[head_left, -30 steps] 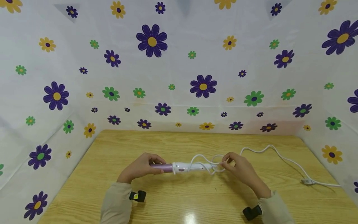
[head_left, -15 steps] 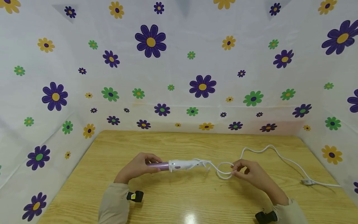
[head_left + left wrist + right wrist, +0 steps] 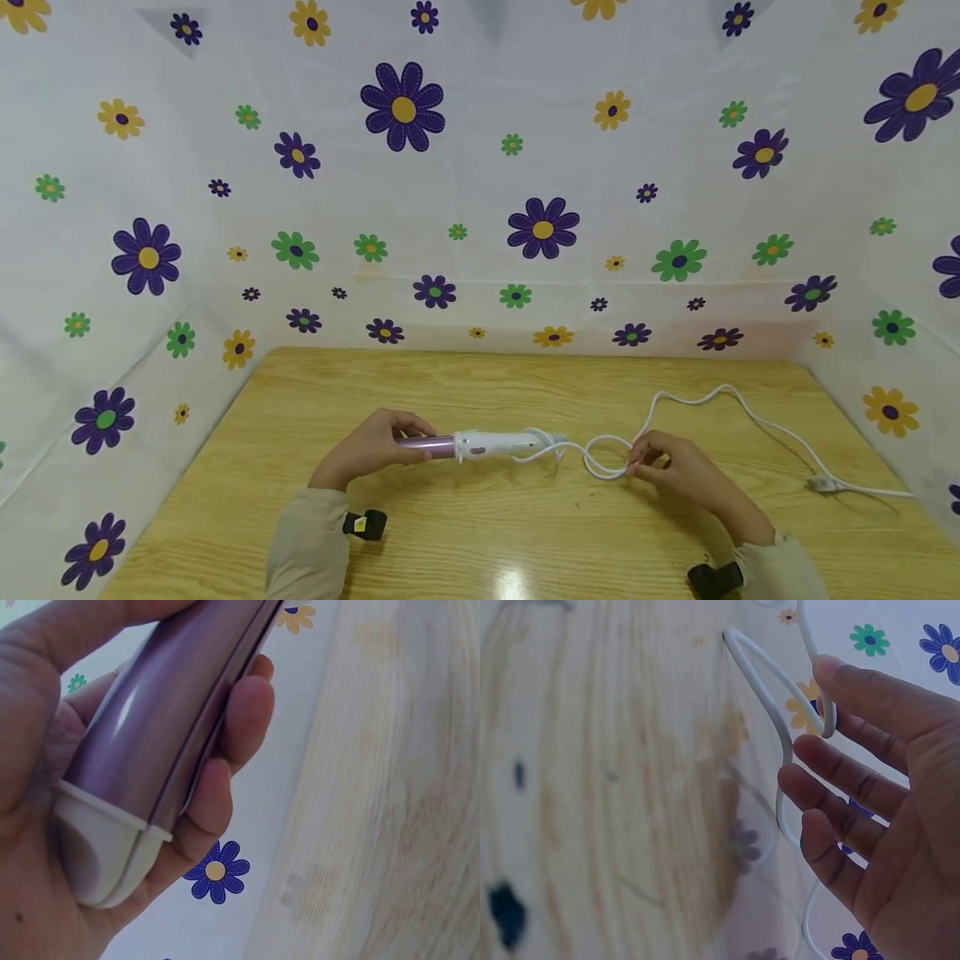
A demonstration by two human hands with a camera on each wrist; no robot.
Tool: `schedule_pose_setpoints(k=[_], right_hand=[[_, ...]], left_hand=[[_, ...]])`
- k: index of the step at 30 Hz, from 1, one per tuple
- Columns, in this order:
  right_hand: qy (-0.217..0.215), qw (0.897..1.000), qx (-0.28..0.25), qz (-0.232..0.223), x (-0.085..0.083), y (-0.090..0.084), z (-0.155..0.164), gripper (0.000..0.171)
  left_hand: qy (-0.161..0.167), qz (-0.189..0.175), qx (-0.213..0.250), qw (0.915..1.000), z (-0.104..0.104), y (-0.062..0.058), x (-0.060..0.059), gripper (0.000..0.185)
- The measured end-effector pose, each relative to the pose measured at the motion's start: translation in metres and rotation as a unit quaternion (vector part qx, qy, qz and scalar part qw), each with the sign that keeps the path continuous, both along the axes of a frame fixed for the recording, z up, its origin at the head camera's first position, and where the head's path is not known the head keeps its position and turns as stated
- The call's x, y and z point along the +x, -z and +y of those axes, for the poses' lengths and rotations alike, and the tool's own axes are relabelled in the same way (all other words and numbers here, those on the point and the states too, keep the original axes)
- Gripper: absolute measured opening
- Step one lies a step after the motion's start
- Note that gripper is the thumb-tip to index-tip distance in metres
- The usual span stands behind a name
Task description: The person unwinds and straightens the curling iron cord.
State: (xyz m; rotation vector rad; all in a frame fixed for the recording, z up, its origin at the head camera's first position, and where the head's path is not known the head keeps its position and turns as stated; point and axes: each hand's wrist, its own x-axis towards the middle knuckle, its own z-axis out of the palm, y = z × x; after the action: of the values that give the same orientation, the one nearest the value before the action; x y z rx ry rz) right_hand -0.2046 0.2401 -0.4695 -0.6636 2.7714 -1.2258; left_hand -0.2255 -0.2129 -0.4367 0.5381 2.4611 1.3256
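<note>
A curling iron [image 3: 498,445] with a purple barrel and white handle lies sideways over the wooden table in the head view. My left hand [image 3: 375,450] grips it by the barrel. In the left wrist view the barrel [image 3: 161,712] crosses the palm, its white, split tip at the heel of the hand. To the right, my right hand [image 3: 678,468] pinches the iron's white cord [image 3: 782,731] between thumb and forefinger, the other fingers loosely bent. A turn of cord circles the handle's end, and a round loop of it lies just left of the right fingertips.
Further cord runs right across the table [image 3: 450,533] to a pale plug-like piece [image 3: 825,485]. Flower-printed white sheeting [image 3: 465,183] rises at the back and both sides. Dark wrist cameras [image 3: 366,525] sit by both cuffs.
My right hand has moved right and slightly down, drawing cord away from the handle, so fewer loops surround it. The iron and left hand have shifted slightly left.
</note>
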Motion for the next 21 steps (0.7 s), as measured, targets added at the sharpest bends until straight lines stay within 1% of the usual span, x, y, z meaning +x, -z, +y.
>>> schedule_pose_setpoints(k=[5, 10, 15, 21], right_hand=[[-0.005, 1.000, 0.008, -0.015, -0.002, -0.002, -0.001, 0.011], [-0.009, 1.000, -0.005, -0.024, -0.001, -0.007, -0.005, 0.014], [-0.004, 1.000, -0.010, 0.003, 0.000, -0.014, -0.013, 0.017], [-0.013, 0.999, 0.000, 0.045, -0.004, -0.028, -0.026, 0.021]], left_hand=[[-0.001, 0.000, -0.001, 1.0000, 0.000, 0.000, 0.000, 0.034], [-0.001, 0.001, -0.002, 1.0000, 0.002, 0.000, 0.000, 0.033], [-0.002, -0.002, -0.005, 1.0000, 0.003, 0.002, -0.001, 0.033], [-0.002, 0.006, -0.008, 0.9999, 0.001, 0.001, 0.000, 0.033]])
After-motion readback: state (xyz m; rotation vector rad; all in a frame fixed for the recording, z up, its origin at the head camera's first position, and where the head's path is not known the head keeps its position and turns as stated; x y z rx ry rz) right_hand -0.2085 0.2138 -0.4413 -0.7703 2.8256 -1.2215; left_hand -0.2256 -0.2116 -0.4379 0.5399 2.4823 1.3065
